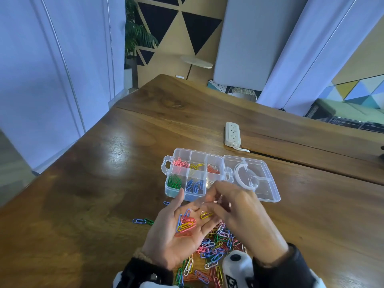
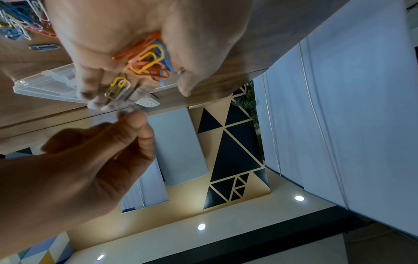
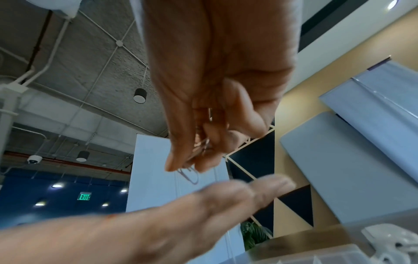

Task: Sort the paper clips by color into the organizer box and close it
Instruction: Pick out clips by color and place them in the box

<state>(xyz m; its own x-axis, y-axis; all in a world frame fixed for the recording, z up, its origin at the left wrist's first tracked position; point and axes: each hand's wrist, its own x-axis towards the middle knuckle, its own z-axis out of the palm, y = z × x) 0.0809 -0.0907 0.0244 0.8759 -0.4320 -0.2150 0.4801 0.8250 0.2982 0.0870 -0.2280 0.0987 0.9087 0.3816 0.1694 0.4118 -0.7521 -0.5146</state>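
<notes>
The clear organizer box [image 1: 194, 151] lies open on the wooden table, its lid [image 1: 268, 183] flat to the right. Pink, yellow, orange, green and blue clips fill separate compartments; my right hand hides part of the near right one. My left hand [image 1: 164, 240] is palm up in front of the box, carrying several mixed clips [image 1: 186, 223]; a yellow clip [image 2: 113, 87] lies on its fingers. Just above those fingers, my right hand [image 1: 239, 213] pinches a pale clip [image 3: 191, 176]. Beneath both hands lies the unsorted pile [image 1: 214, 248].
A white power strip [image 1: 232, 134] with its cord lies beyond the box. A loose blue and a green clip [image 1: 143, 221] sit left of my left hand. A seam [image 1: 311, 169] crosses the table behind the box.
</notes>
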